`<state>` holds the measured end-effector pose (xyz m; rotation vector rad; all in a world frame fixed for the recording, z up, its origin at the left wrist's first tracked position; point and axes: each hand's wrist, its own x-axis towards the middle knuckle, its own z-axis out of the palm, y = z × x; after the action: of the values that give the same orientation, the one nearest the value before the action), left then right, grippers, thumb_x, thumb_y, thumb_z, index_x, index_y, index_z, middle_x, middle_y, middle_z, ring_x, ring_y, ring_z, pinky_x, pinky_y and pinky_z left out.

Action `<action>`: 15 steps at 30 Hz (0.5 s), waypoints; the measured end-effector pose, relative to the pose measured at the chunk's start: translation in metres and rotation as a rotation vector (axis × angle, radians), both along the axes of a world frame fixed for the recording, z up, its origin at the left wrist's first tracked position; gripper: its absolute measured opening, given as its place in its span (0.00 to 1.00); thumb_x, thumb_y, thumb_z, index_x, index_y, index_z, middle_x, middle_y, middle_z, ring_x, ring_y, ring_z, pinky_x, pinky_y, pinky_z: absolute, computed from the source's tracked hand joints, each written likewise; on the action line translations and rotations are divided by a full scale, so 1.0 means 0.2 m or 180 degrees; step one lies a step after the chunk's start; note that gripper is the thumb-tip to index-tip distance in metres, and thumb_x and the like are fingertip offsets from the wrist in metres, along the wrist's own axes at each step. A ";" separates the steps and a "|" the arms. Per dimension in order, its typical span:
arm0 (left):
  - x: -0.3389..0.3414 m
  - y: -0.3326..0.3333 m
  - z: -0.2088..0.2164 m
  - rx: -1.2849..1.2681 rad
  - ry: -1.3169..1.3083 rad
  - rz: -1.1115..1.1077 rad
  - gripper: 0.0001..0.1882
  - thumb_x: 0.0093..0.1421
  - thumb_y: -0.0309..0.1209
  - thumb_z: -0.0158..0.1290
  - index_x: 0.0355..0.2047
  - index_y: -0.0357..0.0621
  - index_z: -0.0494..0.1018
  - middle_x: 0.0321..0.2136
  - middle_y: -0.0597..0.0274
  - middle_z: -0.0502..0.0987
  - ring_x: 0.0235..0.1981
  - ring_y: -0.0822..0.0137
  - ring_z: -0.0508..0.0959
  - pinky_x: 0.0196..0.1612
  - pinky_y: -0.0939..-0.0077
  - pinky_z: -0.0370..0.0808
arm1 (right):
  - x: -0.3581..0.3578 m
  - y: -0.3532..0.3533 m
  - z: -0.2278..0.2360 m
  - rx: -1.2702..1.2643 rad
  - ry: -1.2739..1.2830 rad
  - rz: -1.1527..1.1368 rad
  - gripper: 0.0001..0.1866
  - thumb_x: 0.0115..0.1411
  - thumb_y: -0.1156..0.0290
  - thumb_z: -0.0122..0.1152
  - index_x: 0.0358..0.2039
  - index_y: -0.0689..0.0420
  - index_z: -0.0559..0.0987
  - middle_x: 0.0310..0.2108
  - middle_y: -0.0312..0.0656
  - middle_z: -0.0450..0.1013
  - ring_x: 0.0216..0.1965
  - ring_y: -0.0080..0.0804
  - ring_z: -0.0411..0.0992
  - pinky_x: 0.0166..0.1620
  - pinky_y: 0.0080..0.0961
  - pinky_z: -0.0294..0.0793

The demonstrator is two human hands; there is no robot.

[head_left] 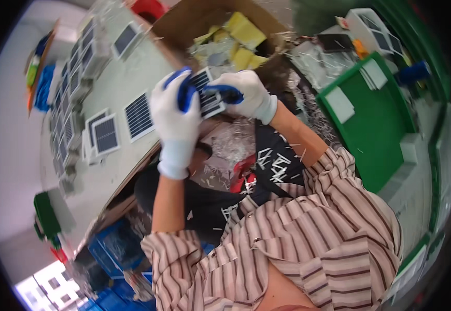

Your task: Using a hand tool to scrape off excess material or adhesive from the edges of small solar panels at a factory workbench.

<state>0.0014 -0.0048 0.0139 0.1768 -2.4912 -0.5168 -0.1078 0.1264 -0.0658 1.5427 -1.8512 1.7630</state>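
A small dark solar panel with pale lines and a white border is held up between my two gloved hands, just off the table edge. My left hand, in a white glove with blue fingertips, is closed on its left side. Over the panel's right side bends my right hand, gloved alike, its blue fingers pressed together around something dark that I cannot make out. Another solar panel lies on the table beside my left hand. Farther left, a panel rests partly over another one.
Stacks of panels line the far left of the pale table. A cardboard box with yellow and clear scraps stands ahead. To the right is a green tray with white pieces. White strips lie on my dark trousers.
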 end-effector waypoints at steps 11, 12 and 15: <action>0.24 -0.48 0.00 -0.0819 -0.0861 0.0434 0.20 0.57 0.25 0.49 0.51 0.41 0.70 0.50 0.49 0.71 0.52 0.52 0.69 0.57 0.63 0.62 | -0.53 1.63 -0.15 0.2793 -0.2667 -0.1158 0.12 0.39 0.70 0.69 0.21 0.57 0.74 0.16 0.32 0.67 0.16 0.17 0.63 0.19 0.17 0.61; 0.22 -0.43 0.00 -0.1040 -0.0736 0.0559 0.19 0.57 0.26 0.50 0.51 0.41 0.70 0.48 0.50 0.72 0.51 0.52 0.69 0.56 0.63 0.64 | -0.58 1.69 -0.25 0.2971 -0.2729 -0.1102 0.12 0.39 0.70 0.69 0.21 0.57 0.74 0.16 0.32 0.68 0.15 0.17 0.63 0.19 0.18 0.61; 0.15 -0.31 0.01 -0.1234 -0.0555 0.0695 0.19 0.56 0.27 0.52 0.50 0.43 0.71 0.46 0.50 0.72 0.49 0.52 0.70 0.53 0.62 0.65 | -0.61 1.56 -0.43 0.3503 -0.2575 -0.1100 0.14 0.40 0.67 0.70 0.25 0.60 0.77 0.20 0.35 0.73 0.23 0.22 0.70 0.27 0.22 0.68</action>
<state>0.0317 -0.0671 0.0159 0.3466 -2.6413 0.0777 -0.2295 0.4393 -0.1513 0.4674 -3.5790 1.2820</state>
